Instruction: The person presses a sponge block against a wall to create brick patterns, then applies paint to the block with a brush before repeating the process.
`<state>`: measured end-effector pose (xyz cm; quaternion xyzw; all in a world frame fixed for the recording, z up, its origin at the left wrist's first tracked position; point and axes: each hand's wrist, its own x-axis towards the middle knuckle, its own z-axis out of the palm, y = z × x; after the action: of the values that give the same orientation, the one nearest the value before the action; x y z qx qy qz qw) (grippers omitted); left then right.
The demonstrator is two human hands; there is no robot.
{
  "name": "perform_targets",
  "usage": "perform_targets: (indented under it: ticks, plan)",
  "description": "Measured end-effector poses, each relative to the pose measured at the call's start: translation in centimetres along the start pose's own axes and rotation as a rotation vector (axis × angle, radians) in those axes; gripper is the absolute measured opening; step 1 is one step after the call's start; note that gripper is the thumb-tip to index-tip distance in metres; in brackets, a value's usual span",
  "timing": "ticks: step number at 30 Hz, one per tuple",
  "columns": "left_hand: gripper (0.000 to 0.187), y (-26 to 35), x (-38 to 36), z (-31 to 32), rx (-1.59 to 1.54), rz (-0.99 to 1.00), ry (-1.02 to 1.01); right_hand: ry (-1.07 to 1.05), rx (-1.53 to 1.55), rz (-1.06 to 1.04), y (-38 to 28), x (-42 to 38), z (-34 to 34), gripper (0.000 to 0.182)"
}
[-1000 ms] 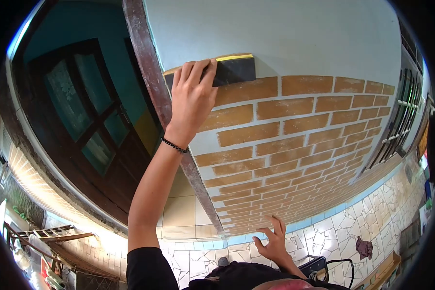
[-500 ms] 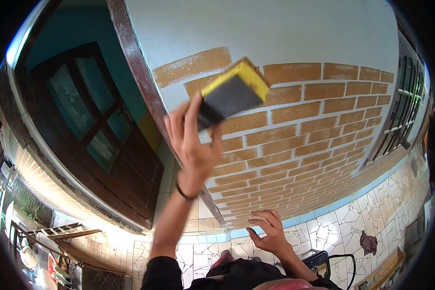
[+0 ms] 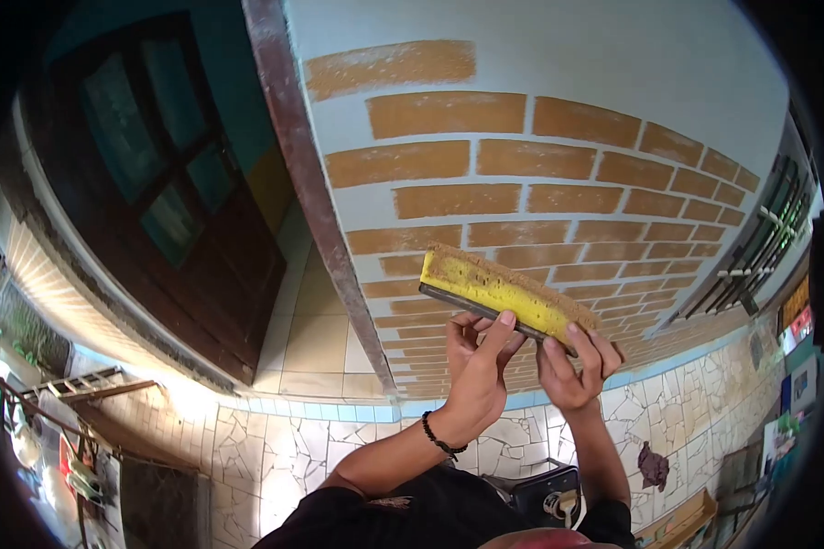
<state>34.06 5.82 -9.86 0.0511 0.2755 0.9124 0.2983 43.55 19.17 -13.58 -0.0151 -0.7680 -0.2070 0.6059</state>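
Both hands hold a yellow sponge block [image 3: 499,293] with a black backing, tilted in front of the wall. Its far face is coated in brown paint, and dark specks dot its yellow side. My left hand [image 3: 481,375], with a dark beaded bracelet at the wrist, is closed on the backing, thumb against the yellow side. At the block's right end, my right hand [image 3: 577,371] grips it with bent fingers. Beyond them is a pale wall [image 3: 613,46] with rows of brown brick shapes [image 3: 449,114]; the topmost one at the left is patchy.
To the left, a dark wooden door [image 3: 220,274] stands ajar behind a brown door frame [image 3: 307,165]. A barred window [image 3: 760,247] is on the right. On the stone-paved floor [image 3: 311,457] lie a dark crumpled cloth [image 3: 653,467] and a cardboard box [image 3: 682,522]; a black container [image 3: 549,494] is near my body.
The sponge block has come down from the wall and turned, so its painted edge shows. My right hand has risen and taken hold of its right end. The view has shifted.
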Motion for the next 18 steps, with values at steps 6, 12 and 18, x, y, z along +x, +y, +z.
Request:
perform_targets:
  ticks: [6, 12, 18]
  plan:
    - [0.044, 3.9, 1.4, 1.5, 0.048, 0.221, -0.18, 0.076, 0.022, -0.273, 3.4, 5.7, 3.0, 0.034]
    - [0.05, 10.1, 5.7, -1.4, 0.551, 0.874, -0.403, 0.005, 0.043, -0.265, 5.2, 16.9, 4.9, 0.055]
    - [0.071, 17.5, 12.2, -2.7, 0.715, 1.493, -0.365, -0.045, 0.156, -0.381, 6.7, 25.0, 8.2, 0.065]
